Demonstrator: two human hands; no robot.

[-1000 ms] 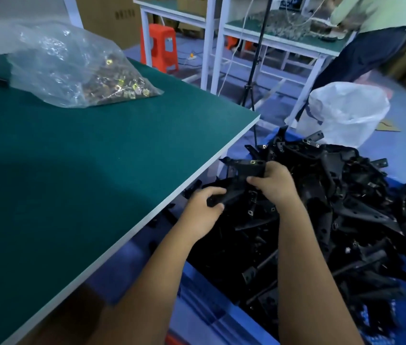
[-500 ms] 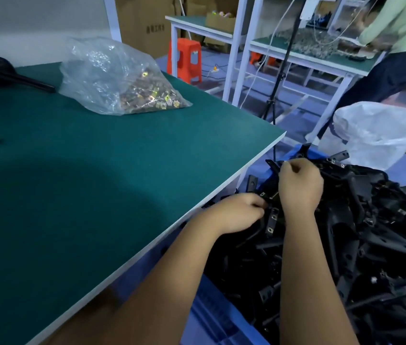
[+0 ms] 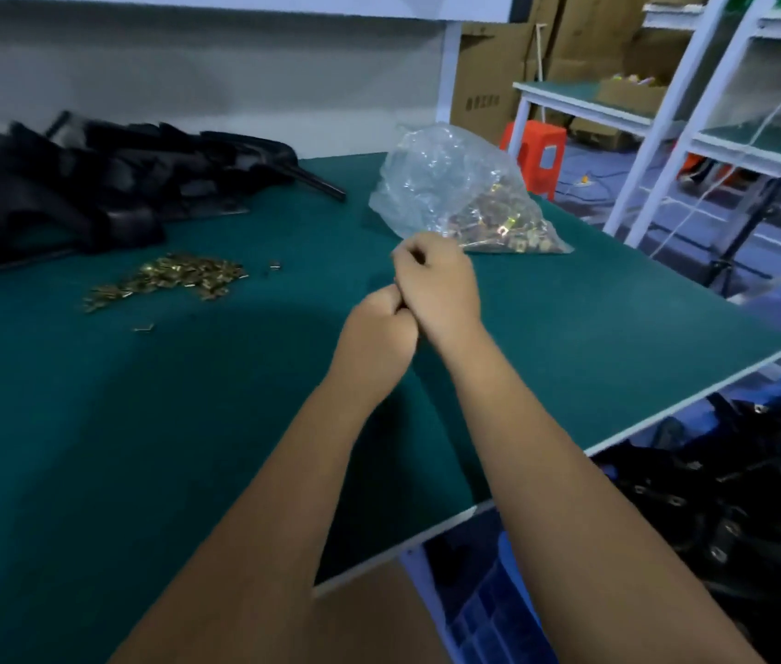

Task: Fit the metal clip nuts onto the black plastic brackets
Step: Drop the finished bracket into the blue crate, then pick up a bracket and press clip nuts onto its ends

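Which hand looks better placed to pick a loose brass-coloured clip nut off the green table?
Probably the left hand: the scattered brass-coloured clip nuts lie on its side, while the right hand would have to cross over.

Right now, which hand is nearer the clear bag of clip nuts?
Right. The right hand sits just in front of the clear bag of clip nuts, nearly at its edge; the left hand is lower, closer to the person.

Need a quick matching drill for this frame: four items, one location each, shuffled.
Items:
1. loose clip nuts
2. plastic bag
3. bracket pile
4. blue crate

Places:
A. below the table's near edge, right
B. far left of the green table
C. scattered on the mat, left of the hands
D. beyond the right hand

Pairs: 1-C, 2-D, 3-B, 4-A
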